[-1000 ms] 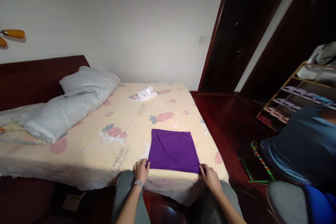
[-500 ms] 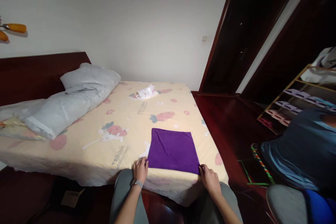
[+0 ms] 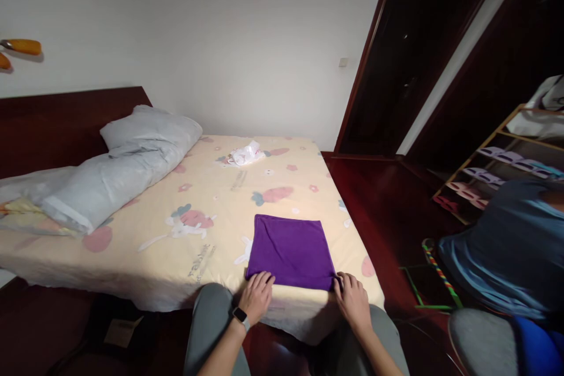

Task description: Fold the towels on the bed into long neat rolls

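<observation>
A purple cloth (image 3: 291, 249) lies spread near the front edge of the bed, lightly creased. At its near edge, just in from the left corner, my left hand (image 3: 258, 295) bends its fingers over the fabric; the thumb is hidden. A smartwatch (image 3: 241, 317) is on that wrist. My right hand (image 3: 352, 299) grips the near right corner, where the cloth bunches slightly at the fingertips.
The bed (image 3: 229, 211) has a yellow patterned sheet. A grey quilt (image 3: 123, 170) lies at the left and a crumpled white plastic bag (image 3: 247, 154) toward the wall. At the right are a person in a blue shirt (image 3: 506, 241) and a shoe rack (image 3: 489, 158).
My left hand has shifted right along the near edge from the corner, turning its back upward. My right hand stays at its corner, and the near edge has lifted slightly.
</observation>
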A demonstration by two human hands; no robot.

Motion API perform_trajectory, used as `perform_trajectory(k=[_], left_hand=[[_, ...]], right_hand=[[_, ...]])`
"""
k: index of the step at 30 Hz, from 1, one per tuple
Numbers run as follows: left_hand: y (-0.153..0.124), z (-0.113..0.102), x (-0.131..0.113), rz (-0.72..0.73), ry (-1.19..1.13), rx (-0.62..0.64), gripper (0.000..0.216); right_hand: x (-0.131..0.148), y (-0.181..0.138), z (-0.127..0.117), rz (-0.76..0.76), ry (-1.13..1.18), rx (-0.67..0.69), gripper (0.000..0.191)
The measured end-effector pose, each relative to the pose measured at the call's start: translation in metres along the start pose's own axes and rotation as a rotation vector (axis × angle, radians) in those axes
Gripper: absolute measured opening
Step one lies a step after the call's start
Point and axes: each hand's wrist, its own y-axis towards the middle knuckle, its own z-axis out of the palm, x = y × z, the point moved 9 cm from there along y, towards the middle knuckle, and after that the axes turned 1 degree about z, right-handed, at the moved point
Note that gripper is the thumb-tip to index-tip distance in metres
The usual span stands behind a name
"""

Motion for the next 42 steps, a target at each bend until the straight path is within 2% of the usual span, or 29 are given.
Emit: perform_trajectory(k=[3, 7, 9, 11, 15, 19, 24, 28, 34, 39, 42], left_hand=[[0.0, 0.008, -0.027, 0.115, 0.007, 0.029, 0.06], [0.001, 0.018, -0.037, 0.133, 0.013, 0.058, 0.069], [0.001, 0.022, -0.035, 0.114, 0.015, 0.066, 0.068], [0.001, 0.026, -0.031, 0.101, 0.017, 0.077, 0.067], [-0.001, 0.028, -0.025, 0.075, 0.002, 0.101, 0.066], [-0.002, 0.025, -0.015, 0.038, -0.005, 0.095, 0.061], [-0.006, 0.022, 0.013, -0.046, 0.015, 0.061, 0.053], [-0.006, 0.026, 0.036, -0.069, 0.03, 0.097, 0.049], [-0.003, 0.033, 0.059, -0.064, 0.03, 0.205, 0.054], [-0.003, 0.024, 0.061, -0.036, 0.03, 0.217, 0.055], [-0.008, 0.015, 0.058, -0.035, 0.034, 0.205, 0.05]], right_hand=[[0.035, -0.013, -0.002, -0.209, 0.105, -0.031, 0.041], [0.102, -0.038, 0.012, -0.551, 0.155, 0.075, 0.055], [0.121, -0.042, 0.02, -0.597, 0.135, 0.103, 0.058], [0.126, -0.04, 0.024, -0.591, 0.122, 0.111, 0.059], [0.116, -0.039, 0.03, -0.605, 0.1, 0.128, 0.059], [0.092, -0.04, 0.03, -0.573, 0.068, 0.118, 0.056], [0.054, -0.035, 0.037, -0.476, 0.04, 0.136, 0.054], [0.03, -0.028, 0.048, -0.384, 0.008, 0.149, 0.057], [0.026, -0.019, 0.054, -0.385, -0.042, 0.104, 0.061], [0.025, -0.013, 0.039, -0.419, -0.06, 0.031, 0.062], [0.021, -0.016, 0.029, -0.454, -0.027, 0.061, 0.06]])
